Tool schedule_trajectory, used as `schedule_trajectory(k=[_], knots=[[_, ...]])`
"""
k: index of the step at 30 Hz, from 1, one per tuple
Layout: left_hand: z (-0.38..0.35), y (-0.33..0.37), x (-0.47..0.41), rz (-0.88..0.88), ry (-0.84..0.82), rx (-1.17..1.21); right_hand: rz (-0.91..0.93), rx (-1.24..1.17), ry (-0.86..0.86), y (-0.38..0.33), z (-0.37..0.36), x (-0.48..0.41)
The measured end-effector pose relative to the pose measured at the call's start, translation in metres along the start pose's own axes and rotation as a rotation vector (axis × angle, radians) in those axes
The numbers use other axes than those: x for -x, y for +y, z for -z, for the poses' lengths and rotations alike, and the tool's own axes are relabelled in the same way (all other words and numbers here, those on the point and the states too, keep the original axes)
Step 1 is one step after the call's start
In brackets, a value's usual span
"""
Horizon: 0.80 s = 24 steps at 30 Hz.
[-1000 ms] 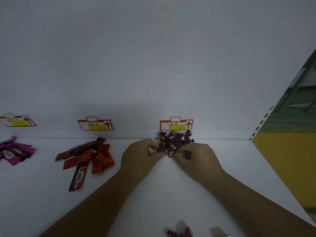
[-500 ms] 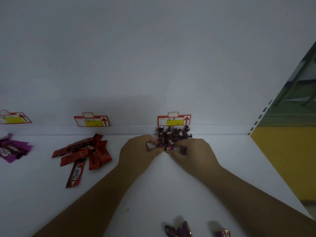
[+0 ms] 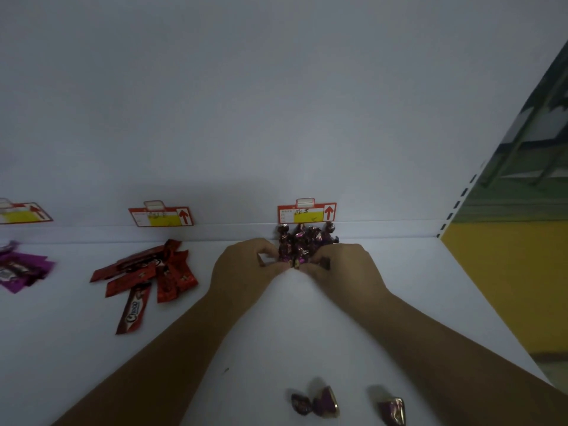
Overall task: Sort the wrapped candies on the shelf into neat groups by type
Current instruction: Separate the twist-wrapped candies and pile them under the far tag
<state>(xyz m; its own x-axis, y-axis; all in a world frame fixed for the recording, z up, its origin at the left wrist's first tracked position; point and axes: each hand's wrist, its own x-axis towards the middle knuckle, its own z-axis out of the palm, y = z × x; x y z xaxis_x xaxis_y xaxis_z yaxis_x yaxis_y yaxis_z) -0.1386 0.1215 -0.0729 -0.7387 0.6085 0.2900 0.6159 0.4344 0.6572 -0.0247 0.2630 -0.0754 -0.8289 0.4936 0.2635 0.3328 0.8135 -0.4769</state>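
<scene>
A heap of small dark purple twist-wrapped candies (image 3: 302,239) lies against the back wall of the white shelf (image 3: 307,327), under a red and yellow price tag (image 3: 306,212). My left hand (image 3: 246,267) and my right hand (image 3: 345,269) flank the heap's front, with fingers curled. Their fingertips meet at the nearest candies and pinch them. Three loose purple candies (image 3: 325,402) sit near the front edge, one of them further right (image 3: 393,410). Red bar candies (image 3: 147,272) form a loose group at left. Purple flat packets (image 3: 21,269) lie at the far left.
Two more price tags (image 3: 161,216) (image 3: 21,213) hang on the back wall above the red and purple groups. The shelf ends at the right in a slotted upright (image 3: 455,207) and a yellow panel (image 3: 507,287).
Both hands stay at the purple heap and have closed in a little on its front. The view has tipped down, so the loose candies at the front edge show more.
</scene>
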Motion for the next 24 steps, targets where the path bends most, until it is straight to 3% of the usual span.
schedule_trajectory(k=[7,9,13,16,20,24], knots=[[0.009,0.006,0.005,0.004,-0.043,0.028,-0.015,-0.211,-0.177,0.005,0.026,0.007],[0.016,0.019,0.008,-0.075,-0.227,0.068,0.058,-0.22,-0.352,0.004,0.043,0.014],[0.033,0.051,0.022,-0.242,-0.877,-0.039,0.169,-0.265,-0.7,0.006,0.08,0.049],[0.041,0.061,0.042,-0.266,-1.096,-0.073,0.135,-0.311,-0.831,0.019,0.106,0.077],[0.035,0.055,0.076,-0.315,-0.988,-0.153,0.25,-0.295,-0.802,0.027,0.117,0.104],[0.034,0.054,0.085,-0.304,-0.856,-0.026,0.42,-0.226,-0.644,0.024,0.1,0.119]])
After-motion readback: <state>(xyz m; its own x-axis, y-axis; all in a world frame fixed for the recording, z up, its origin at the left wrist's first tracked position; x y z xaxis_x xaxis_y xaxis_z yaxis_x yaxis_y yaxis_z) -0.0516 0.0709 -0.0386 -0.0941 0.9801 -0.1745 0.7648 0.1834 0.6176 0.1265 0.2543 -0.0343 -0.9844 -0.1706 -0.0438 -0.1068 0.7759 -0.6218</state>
